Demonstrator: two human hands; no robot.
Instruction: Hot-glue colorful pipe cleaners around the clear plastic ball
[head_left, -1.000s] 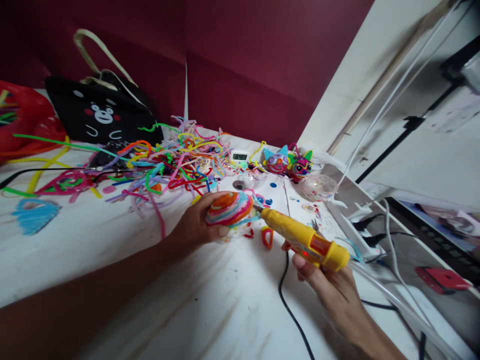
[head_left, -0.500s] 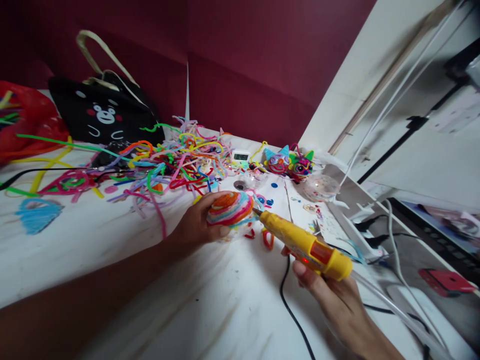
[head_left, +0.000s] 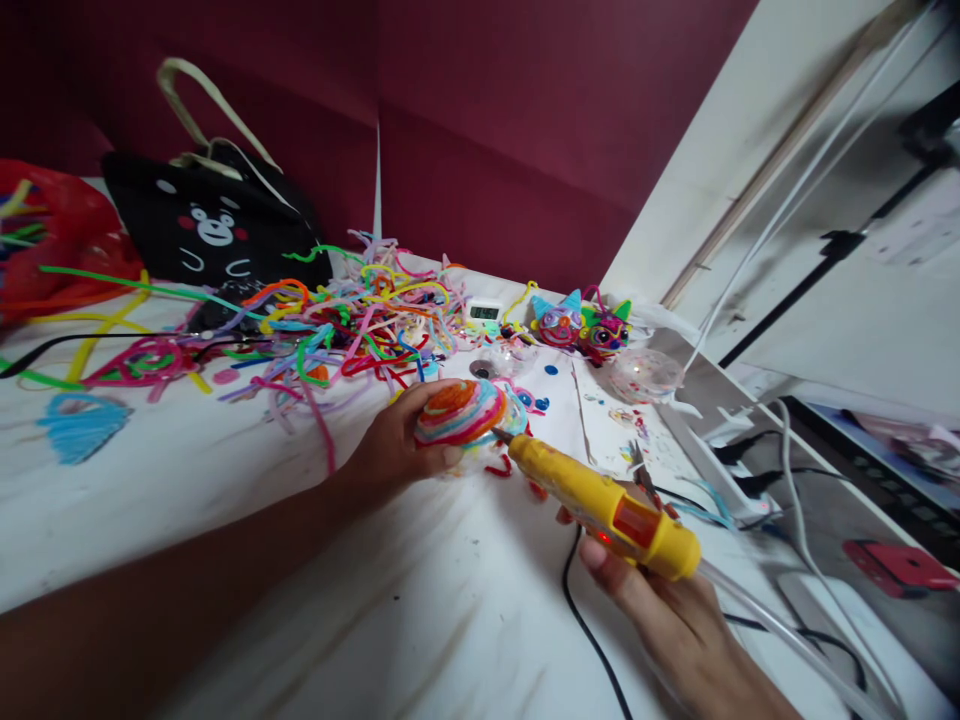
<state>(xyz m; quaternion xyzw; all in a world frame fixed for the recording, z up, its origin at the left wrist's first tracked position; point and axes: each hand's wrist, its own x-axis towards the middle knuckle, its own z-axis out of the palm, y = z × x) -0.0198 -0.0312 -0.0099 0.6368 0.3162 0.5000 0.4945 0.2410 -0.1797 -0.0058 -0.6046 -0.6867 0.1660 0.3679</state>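
My left hand (head_left: 401,440) is closed around a ball (head_left: 461,412) wound with orange, pink, white and blue pipe cleaners; its lower part looks clear and unwrapped. In my right hand (head_left: 660,610) is a yellow hot glue gun (head_left: 592,490), with a clear glue stick (head_left: 772,610) sticking out of its back and a small red light lit. The nozzle tip is at the ball's right side, at the lower edge of the coloured rows; whether it touches cannot be told. Just beyond the ball lie short red pipe cleaner pieces (head_left: 499,467).
A tangled heap of pipe cleaners (head_left: 367,320) lies behind, before a black bag (head_left: 217,230). Two finished animal-like balls (head_left: 559,322) and a clear ball (head_left: 645,377) sit at the back right. Pliers or scissors (head_left: 641,470), a power strip (head_left: 720,455) and a black cord (head_left: 585,620) are at right.
The glue gun's tip has moved slightly left and down along the ball's side. The ball has turned a little in my left hand, showing more blue on its right.
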